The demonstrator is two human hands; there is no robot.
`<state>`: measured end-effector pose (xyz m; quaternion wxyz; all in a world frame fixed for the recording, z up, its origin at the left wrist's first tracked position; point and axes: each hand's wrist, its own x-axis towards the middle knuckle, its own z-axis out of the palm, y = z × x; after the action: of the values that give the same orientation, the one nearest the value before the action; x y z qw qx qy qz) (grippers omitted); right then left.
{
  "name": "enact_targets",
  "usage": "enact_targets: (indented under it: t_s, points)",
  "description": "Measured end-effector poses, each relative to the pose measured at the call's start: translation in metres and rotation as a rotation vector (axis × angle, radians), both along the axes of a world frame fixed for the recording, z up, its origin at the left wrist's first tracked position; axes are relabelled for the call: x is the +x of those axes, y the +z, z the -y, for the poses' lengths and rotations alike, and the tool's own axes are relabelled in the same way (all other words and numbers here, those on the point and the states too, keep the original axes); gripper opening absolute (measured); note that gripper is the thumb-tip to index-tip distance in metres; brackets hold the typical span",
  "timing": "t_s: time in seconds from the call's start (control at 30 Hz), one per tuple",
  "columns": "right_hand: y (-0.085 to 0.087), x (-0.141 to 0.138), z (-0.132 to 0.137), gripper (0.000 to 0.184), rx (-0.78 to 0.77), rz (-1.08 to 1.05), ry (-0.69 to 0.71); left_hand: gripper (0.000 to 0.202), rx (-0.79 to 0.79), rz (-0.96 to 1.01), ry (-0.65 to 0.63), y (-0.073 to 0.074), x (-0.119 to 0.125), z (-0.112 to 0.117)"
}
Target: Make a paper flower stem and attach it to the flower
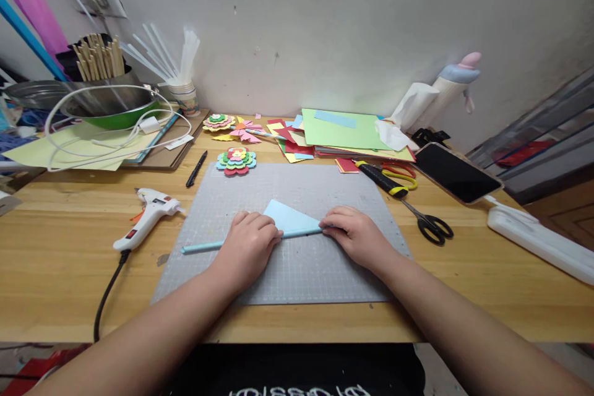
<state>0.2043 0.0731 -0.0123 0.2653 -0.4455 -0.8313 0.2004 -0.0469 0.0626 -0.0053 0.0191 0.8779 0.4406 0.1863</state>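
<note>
A light blue sheet of paper (pixel 290 218) lies on the grey cutting mat (pixel 297 272), rolled at its near edge into a thin tube that sticks out to the left. My left hand (pixel 248 247) presses on the roll with fingers curled over it. My right hand (pixel 355 236) pinches the roll's right end, fingers closed on the paper. An unrolled triangular corner of the sheet shows between and beyond the two hands.
A white glue gun (pixel 148 213) with a black cord lies left of the mat. A black pen (pixel 196 169), paper flowers (pixel 236 161), stacked coloured paper (pixel 343 133), a utility knife (pixel 383 180), scissors (pixel 429 223) and a phone (pixel 455 173) sit behind and to the right.
</note>
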Motion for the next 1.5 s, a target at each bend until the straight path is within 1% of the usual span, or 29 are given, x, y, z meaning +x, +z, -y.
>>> enact_targets:
  t_s: [0.13,0.23,0.33,0.37,0.43,0.47,0.57,0.63,0.67,0.73,0.83,0.97,1.1,1.23,1.33,1.43,1.47,1.5]
  points:
    - [0.005,0.0,0.028,0.016,-0.026,0.025,-0.013,0.026,0.0,-0.009,-0.027,0.005,-0.002,0.028]
    - [0.007,-0.004,0.052,0.02,-0.026,0.074,-0.04,0.024,0.01,0.002,-0.02,0.004,-0.004,0.049]
    - [0.008,-0.019,0.07,0.027,0.089,0.138,-0.116,0.023,0.034,0.027,0.02,0.002,-0.004,0.058]
    - [0.008,-0.027,0.075,0.03,0.12,0.156,-0.108,0.022,0.042,0.035,0.027,0.001,-0.003,0.059]
    - [0.007,-0.042,0.081,0.043,0.127,0.247,0.035,0.022,0.051,0.043,0.027,0.0,-0.002,0.061]
    - [0.006,-0.049,0.083,0.048,0.111,0.294,0.07,0.022,0.058,0.044,0.024,-0.001,-0.001,0.063]
    - [0.0,-0.062,0.086,0.059,0.062,0.364,0.073,0.022,0.106,0.041,0.085,-0.004,0.001,0.074]
    - [-0.004,-0.063,0.086,0.061,0.035,0.375,0.068,0.027,0.141,0.026,0.133,-0.007,0.002,0.084]
    - [-0.005,-0.063,0.086,0.062,0.027,0.375,0.069,0.031,0.15,0.004,0.134,-0.008,0.002,0.088]
    - [-0.005,-0.062,0.086,0.063,0.018,0.372,0.069,0.04,0.156,-0.083,0.072,-0.011,0.0,0.092]
    - [-0.002,-0.061,0.083,0.066,0.004,0.386,0.074,0.05,0.173,-0.205,0.007,-0.014,-0.002,0.091]
    - [0.0,-0.061,0.075,0.065,-0.005,0.395,0.093,0.052,0.141,-0.223,0.042,-0.018,-0.002,0.085]
    - [0.002,-0.062,0.069,0.065,-0.001,0.387,0.09,0.051,0.095,-0.222,0.057,-0.016,0.0,0.08]
    - [0.006,-0.067,0.075,0.061,-0.023,0.39,0.07,0.051,0.093,-0.245,0.041,-0.014,0.0,0.08]
    - [0.003,-0.071,0.084,0.057,-0.025,0.371,0.077,0.052,0.067,-0.231,0.023,-0.014,0.0,0.082]
    - [-0.003,-0.071,0.089,0.056,0.001,0.351,0.085,0.054,-0.021,-0.139,-0.009,-0.007,-0.009,0.079]
    - [-0.005,-0.071,0.09,0.056,0.009,0.349,0.089,0.054,-0.043,-0.082,0.004,-0.001,-0.016,0.076]
    - [-0.007,-0.07,0.091,0.056,0.015,0.35,0.092,0.053,-0.057,-0.019,0.049,0.005,-0.025,0.072]
